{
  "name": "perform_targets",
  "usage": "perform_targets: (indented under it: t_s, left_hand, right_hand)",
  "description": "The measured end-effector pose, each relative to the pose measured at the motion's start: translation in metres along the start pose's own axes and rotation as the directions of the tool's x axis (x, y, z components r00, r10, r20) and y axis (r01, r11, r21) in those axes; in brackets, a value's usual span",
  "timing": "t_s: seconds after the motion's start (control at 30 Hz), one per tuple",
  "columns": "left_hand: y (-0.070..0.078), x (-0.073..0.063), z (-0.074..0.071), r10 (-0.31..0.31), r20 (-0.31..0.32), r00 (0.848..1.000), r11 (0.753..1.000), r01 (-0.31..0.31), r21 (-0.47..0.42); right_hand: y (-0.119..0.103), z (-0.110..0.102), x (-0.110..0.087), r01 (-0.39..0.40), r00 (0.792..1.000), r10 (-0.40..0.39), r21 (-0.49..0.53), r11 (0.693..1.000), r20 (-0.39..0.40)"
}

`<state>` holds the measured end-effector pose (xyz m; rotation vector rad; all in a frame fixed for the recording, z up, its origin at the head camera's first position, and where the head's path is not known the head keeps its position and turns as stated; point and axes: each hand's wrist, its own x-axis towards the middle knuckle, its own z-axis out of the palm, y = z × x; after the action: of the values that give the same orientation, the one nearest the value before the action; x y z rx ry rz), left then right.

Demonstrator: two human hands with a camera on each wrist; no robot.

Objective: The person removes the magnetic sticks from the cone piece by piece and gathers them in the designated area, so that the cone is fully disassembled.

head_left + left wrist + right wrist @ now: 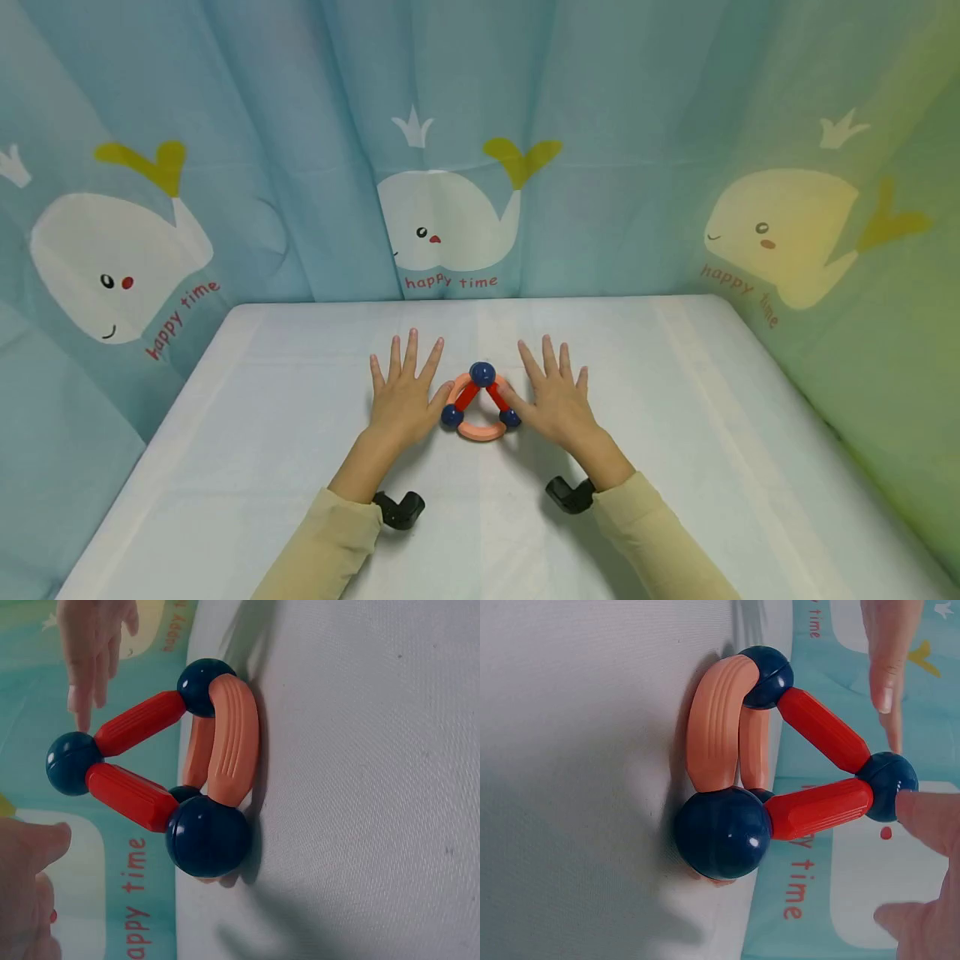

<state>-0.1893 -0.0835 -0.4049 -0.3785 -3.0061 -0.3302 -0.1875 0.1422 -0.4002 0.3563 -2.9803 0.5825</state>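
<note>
A magnetic ball-and-rod toy build stands on the table between the hands. Its base is a ring of orange curved rods joined by dark blue balls. From this ring two red straight rods slope up to a raised blue ball. To its left, my left hand is spread palm down, thumb pointing toward the build. On the opposite side my right hand is likewise spread, its thumb overlapping the right red rod in the head view. Neither hand grips anything.
A white-covered table lies under both arms. Behind it and along its sides hangs a blue-green curtain printed with whales. Black wrist-worn devices sit at the sleeve cuffs, just above the tabletop.
</note>
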Motion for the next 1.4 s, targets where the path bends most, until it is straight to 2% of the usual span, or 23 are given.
perform_targets:
  t_s: [0.1, 0.2, 0.27, 0.37, 0.43, 0.53, 0.63, 0.77, 0.9, 1.03, 1.13, 1.23, 1.3, 1.4]
  left_hand:
    - [-0.001, 0.0, 0.002, 0.017, -0.008, 1.0, 1.0, -0.017, -0.025]
    - [-0.004, 0.001, 0.008, 0.074, -0.047, 0.996, 0.991, -0.079, -0.111]
    - [-0.005, 0.001, 0.013, 0.118, -0.086, 0.989, 0.966, -0.135, -0.22]
    - [-0.007, 0.001, 0.023, 0.155, -0.134, 0.979, 0.897, -0.196, -0.397]
    - [-0.006, 0.001, 0.028, 0.15, -0.162, 0.975, 0.84, -0.212, -0.499]
    - [-0.003, 0.001, 0.034, 0.139, -0.212, 0.967, 0.78, -0.239, -0.579]
    - [0.002, 0.002, 0.039, 0.136, -0.253, 0.958, 0.748, -0.267, -0.608]
    - [0.007, 0.004, 0.046, 0.13, -0.304, 0.944, 0.717, -0.301, -0.629]
    - [0.01, 0.006, 0.052, 0.111, -0.364, 0.925, 0.712, -0.33, -0.62]
    - [0.013, 0.008, 0.057, 0.084, -0.388, 0.918, 0.719, -0.325, -0.614]
    - [0.015, 0.008, 0.058, 0.063, -0.393, 0.917, 0.727, -0.312, -0.611]
    - [0.017, 0.009, 0.058, 0.05, -0.416, 0.908, 0.737, -0.314, -0.599]
    - [0.019, 0.009, 0.057, 0.042, -0.431, 0.901, 0.752, -0.313, -0.581]
    - [0.022, 0.009, 0.056, 0.04, -0.459, 0.888, 0.784, -0.312, -0.536]
  right_hand:
    - [0.001, 0.0, 0.0, 0.018, 1.0, -0.018, 0.023, 1.0, -0.002]
    - [0.005, 0.001, 0.002, 0.052, 0.999, -0.049, 0.165, 0.985, -0.018]
    - [0.008, 0.003, 0.005, 0.078, 0.997, -0.067, 0.322, 0.944, -0.045]
    - [0.01, 0.006, 0.01, 0.126, 0.991, -0.087, 0.532, 0.837, -0.099]
    - [0.008, 0.008, 0.013, 0.165, 0.985, -0.104, 0.615, 0.771, -0.135]
    - [-0.003, 0.005, 0.014, 0.205, 0.979, -0.13, 0.694, 0.69, -0.159]
    - [-0.017, -0.001, 0.013, 0.219, 0.976, -0.149, 0.738, 0.638, -0.16]
    - [-0.029, -0.003, 0.013, 0.219, 0.975, -0.162, 0.753, 0.62, -0.15]
    - [-0.035, 0.001, 0.013, 0.198, 0.979, -0.161, 0.779, 0.594, -0.127]
    - [-0.037, 0.002, 0.013, 0.195, 0.979, -0.169, 0.794, 0.576, -0.118]
    - [-0.038, 0.003, 0.013, 0.208, 0.976, -0.173, 0.786, 0.582, -0.13]
    - [-0.037, 0.006, 0.013, 0.22, 0.974, -0.173, 0.781, 0.584, -0.146]
    - [-0.032, 0.013, 0.016, 0.22, 0.975, -0.165, 0.78, 0.586, -0.151]
    - [-0.025, 0.024, 0.021, 0.229, 0.973, -0.157, 0.751, 0.619, -0.167]
